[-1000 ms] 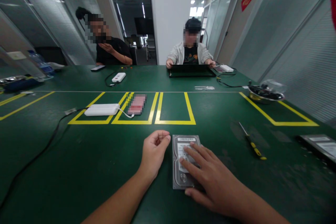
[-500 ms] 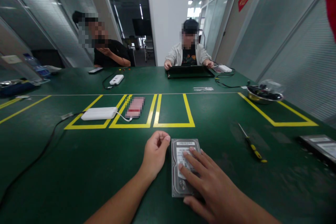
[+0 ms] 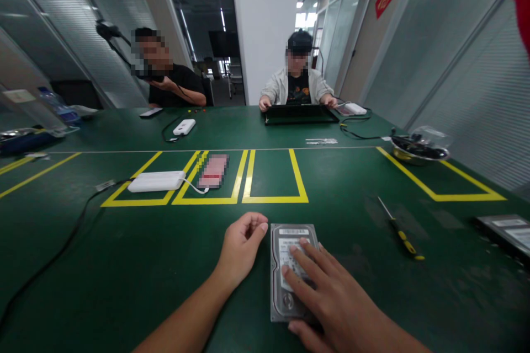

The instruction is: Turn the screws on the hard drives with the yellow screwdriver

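A silver hard drive [image 3: 282, 303] with white labels lies flat on the green table in front of me. My right hand [image 3: 321, 281] rests over its right half, fingers spread across the label and thumb by the near edge. Beside the drive's far left corner is my left hand [image 3: 244, 245], its fingers curled and the thumb pressed against them. Whether anything small is pinched there I cannot make out. To the right lies a yellow and black screwdriver [image 3: 402, 234], its shaft pointing away from me.
Another drive-like device [image 3: 507, 231] sits at the right edge. A white power bank [image 3: 155, 181] is cabled to a pink phone [image 3: 213, 171] among yellow tape outlines. A bowl of dark items [image 3: 420, 149] stands far right. Two people sit opposite, one holding a black panel [image 3: 300, 115].
My hands and the drive appear slightly lower in view, along with a small camera shift. The person at the far left has moved dark headgear off the head, with its strap now raised behind.
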Demonstrator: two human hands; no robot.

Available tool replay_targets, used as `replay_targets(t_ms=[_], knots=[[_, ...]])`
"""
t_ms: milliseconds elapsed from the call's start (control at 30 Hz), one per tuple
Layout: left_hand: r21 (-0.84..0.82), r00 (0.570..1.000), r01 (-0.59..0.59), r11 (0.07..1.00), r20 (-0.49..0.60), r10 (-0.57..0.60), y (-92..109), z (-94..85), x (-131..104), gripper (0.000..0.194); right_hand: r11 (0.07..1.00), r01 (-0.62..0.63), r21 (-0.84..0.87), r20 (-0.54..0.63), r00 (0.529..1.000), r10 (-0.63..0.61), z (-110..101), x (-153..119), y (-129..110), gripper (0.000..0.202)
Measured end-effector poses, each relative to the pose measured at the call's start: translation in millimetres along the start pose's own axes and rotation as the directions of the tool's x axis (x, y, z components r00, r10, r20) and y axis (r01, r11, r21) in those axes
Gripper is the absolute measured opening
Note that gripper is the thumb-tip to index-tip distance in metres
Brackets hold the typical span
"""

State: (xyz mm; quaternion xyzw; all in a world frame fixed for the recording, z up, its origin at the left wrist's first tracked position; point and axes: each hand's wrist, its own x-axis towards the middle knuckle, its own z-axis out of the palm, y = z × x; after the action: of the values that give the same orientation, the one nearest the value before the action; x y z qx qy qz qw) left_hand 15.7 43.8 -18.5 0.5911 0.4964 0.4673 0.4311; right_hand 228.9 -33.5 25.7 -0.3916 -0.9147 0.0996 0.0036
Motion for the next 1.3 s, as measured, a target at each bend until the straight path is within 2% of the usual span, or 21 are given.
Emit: replay_targets(t_ms=[267,833,1300], knots=[[0.052,0.998,-0.032,0.998,0.049,0.029,-1.8,-4.6,-3.3,0.015,1.000,0.000,-0.023,-0.014,1.000,0.000,1.9,0.5,-2.1,0.069],[0.085,0.994,-0.043,0.995,0.107,0.034,5.7,0.4,-1.9,0.018,1.000,0.000,0.006,-0.054,0.999,0.001,4.5,0.8,-0.7,0.069],[0.102,0.994,-0.053,0.993,0.103,0.043,5.7,0.8,-1.4,0.019,0.999,0.020,0.044,-0.088,0.996,-0.016,5.7,-0.8,9.5,0.071]])
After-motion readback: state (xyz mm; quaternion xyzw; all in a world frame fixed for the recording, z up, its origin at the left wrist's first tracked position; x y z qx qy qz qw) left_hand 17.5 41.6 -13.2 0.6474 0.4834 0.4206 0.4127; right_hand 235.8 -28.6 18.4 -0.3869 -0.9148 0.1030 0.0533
